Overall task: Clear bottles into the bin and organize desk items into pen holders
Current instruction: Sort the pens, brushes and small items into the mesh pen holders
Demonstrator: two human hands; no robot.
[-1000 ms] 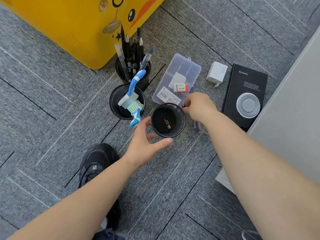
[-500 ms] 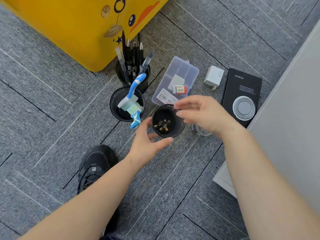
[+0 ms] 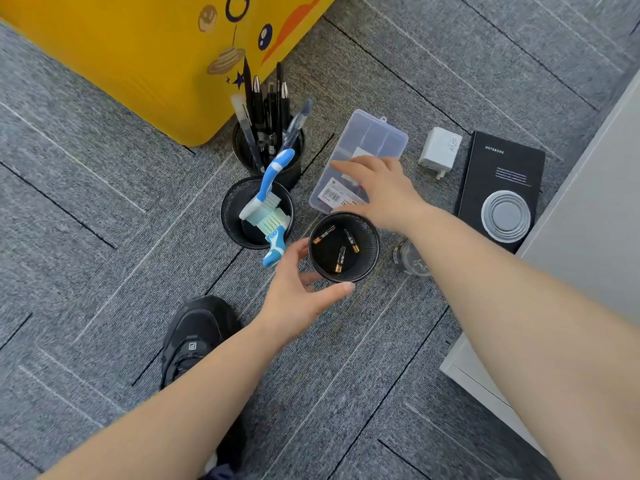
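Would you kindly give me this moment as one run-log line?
left hand holds mesh pen holder | inside: three batteries | right hand open, over clear plastic box

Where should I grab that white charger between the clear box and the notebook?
I'd come down from above and pinch the white charger across its two long sides. It lies flat on the carpet with gaps either side; the prongs stick out at the near end, so stay off that.
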